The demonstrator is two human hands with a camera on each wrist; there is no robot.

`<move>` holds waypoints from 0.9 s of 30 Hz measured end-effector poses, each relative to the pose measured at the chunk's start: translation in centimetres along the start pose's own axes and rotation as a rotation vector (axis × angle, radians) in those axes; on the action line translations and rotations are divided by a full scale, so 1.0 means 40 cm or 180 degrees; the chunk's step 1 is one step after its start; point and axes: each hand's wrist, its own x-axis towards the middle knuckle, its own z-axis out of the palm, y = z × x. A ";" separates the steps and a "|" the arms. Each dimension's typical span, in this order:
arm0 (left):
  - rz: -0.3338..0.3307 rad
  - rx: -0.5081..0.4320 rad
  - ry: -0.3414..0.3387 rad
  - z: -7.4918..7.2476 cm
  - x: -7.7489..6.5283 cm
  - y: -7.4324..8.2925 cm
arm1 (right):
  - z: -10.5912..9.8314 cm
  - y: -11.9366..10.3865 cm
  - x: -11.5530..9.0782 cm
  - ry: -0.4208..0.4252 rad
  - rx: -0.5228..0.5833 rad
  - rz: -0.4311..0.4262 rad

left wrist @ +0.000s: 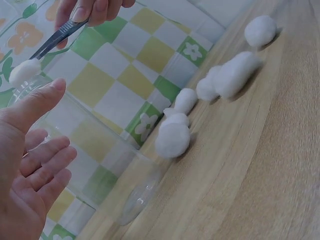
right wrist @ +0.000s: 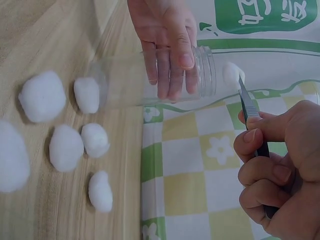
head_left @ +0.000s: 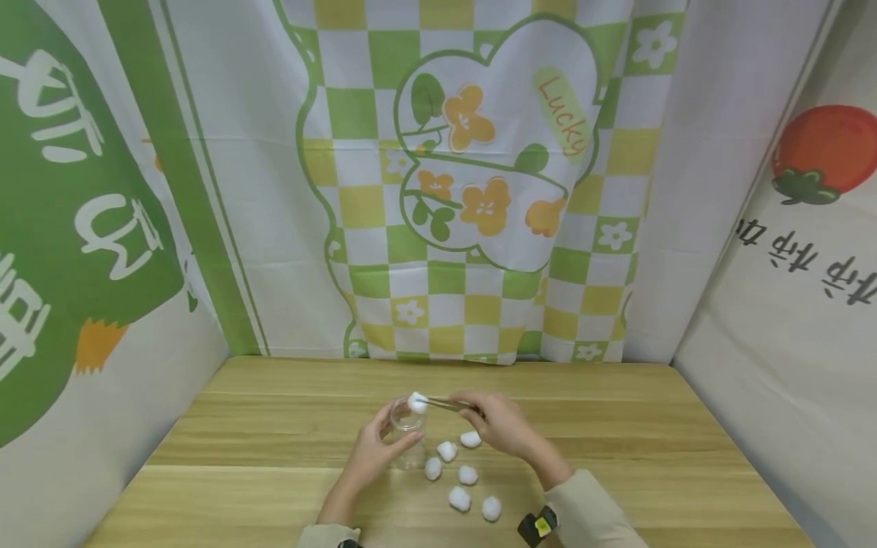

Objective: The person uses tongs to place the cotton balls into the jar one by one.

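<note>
My right hand (head_left: 503, 422) pinches a pair of dark metal tweezers (right wrist: 250, 112). Their tips grip a white cotton ball (right wrist: 232, 75) just above the open mouth of a clear jar (right wrist: 132, 80). Upright on the table, the jar is steadied by my left hand (head_left: 377, 450), with the thumb on the near side and the fingers around the back. In the left wrist view the thumb (left wrist: 37, 105) lies close to the jar's rim. No cotton shows inside the jar.
Several loose cotton balls (head_left: 460, 499) lie on the wooden table (head_left: 274, 426), to the right of the jar and in front of the right hand. A checked curtain (head_left: 438, 304) hangs behind the table, with printed cloths at both sides.
</note>
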 end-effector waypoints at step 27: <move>-0.0033 -0.0039 -0.0114 -0.003 -0.007 -0.005 | 0.029 0.012 0.010 -0.0134 -0.0128 -0.0080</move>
